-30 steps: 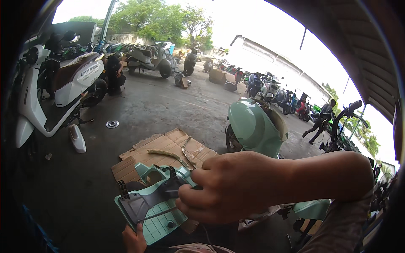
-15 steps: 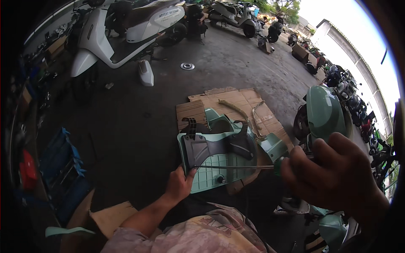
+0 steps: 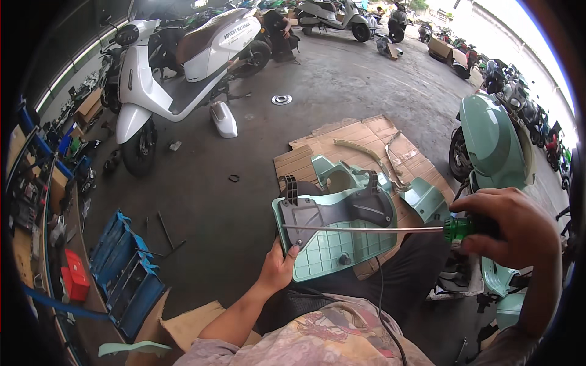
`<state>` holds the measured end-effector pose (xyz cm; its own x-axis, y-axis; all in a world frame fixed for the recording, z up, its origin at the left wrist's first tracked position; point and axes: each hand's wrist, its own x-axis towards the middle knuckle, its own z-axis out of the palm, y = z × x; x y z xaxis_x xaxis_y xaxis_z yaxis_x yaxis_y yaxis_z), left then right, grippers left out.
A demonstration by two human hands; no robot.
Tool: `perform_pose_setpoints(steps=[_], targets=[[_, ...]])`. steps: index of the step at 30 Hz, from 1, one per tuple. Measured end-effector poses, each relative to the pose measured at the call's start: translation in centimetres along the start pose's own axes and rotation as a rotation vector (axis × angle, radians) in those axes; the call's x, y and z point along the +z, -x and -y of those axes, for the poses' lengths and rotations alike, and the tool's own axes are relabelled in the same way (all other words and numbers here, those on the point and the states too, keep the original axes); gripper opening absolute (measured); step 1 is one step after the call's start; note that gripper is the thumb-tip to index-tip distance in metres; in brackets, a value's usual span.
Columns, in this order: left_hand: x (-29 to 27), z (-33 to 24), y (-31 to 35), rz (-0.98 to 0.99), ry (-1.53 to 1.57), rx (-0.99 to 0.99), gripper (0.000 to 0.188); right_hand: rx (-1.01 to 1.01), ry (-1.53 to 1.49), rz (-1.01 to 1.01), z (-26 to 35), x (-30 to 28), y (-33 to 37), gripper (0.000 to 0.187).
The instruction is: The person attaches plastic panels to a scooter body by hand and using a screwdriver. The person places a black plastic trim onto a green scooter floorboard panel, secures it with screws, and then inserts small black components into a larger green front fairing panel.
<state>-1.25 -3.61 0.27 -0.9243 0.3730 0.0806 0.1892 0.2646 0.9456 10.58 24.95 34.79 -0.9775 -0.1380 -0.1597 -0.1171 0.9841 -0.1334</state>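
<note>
My left hand [image 3: 278, 267] grips the lower left edge of a mint-green plastic panel [image 3: 323, 251], its thumb resting on top. A dark grey plastic bracket [image 3: 305, 215] with two upright hooked arms lies along the panel's upper part, and screw heads show at its left end. In my right hand [image 3: 519, 229] is a long screwdriver [image 3: 378, 230] with a green and black handle, held almost level. Its shaft crosses over the panel, with the tip by the bracket's left end, above my left thumb. Whether the tip touches the bracket, I cannot tell.
Flattened cardboard [image 3: 378, 135] beyond the panel carries more mint-green parts [image 3: 421, 198] and thin trim strips. A white scooter [image 3: 146, 94] stands at the far left, a mint-green scooter body [image 3: 491, 134] at the right. Blue metal trays [image 3: 125, 274] and a red box [image 3: 74, 274] sit at the left.
The screwdriver tip has moved from beside my left thumb to higher on the bracket's left end. My right fingers have loosened from a fist around the handle. The whole view has shifted and brightened.
</note>
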Motion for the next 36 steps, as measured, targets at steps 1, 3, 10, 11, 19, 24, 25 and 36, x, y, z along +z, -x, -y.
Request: perform_pose_setpoints(steps=[1,3,10,11,19,24,25,36], targets=[[0.0,0.3,-0.3,-0.013,0.047,0.085,0.049,0.003,-0.006,0.001,-1.7,1.3,0.4,0.043],[0.1,0.6,-0.2,-0.018,0.093,0.154,0.050,0.106,-0.430,-0.214,-5.2,5.4,0.8,0.048],[-0.6,-0.6,-0.9,0.135,0.151,0.061,0.047,0.378,-1.456,-0.753,-15.4,26.7,-4.9,0.045],[-0.8,-0.3,-0.5,0.147,0.134,0.043,0.047,0.394,-1.557,-0.817,-14.6,28.5,-7.1,0.042],[-1.8,-1.4,0.6,0.077,0.126,-0.028,0.053,0.603,-1.786,-0.704,-16.5,35.2,-13.5,0.019],[-2.2,-3.1,0.1,0.182,0.071,-0.026,0.056,0.636,-1.690,-0.438,-15.9,34.5,-12.1,0.015],[-2.2,-3.3,0.1,0.206,0.032,-0.017,0.057,0.645,-1.714,-0.462,-15.4,34.8,-12.1,0.013],[-4.7,-1.5,-6.5,-0.031,0.412,-0.405,0.061,0.464,-1.887,-0.656,-14.2,35.1,-11.3,0.015]])
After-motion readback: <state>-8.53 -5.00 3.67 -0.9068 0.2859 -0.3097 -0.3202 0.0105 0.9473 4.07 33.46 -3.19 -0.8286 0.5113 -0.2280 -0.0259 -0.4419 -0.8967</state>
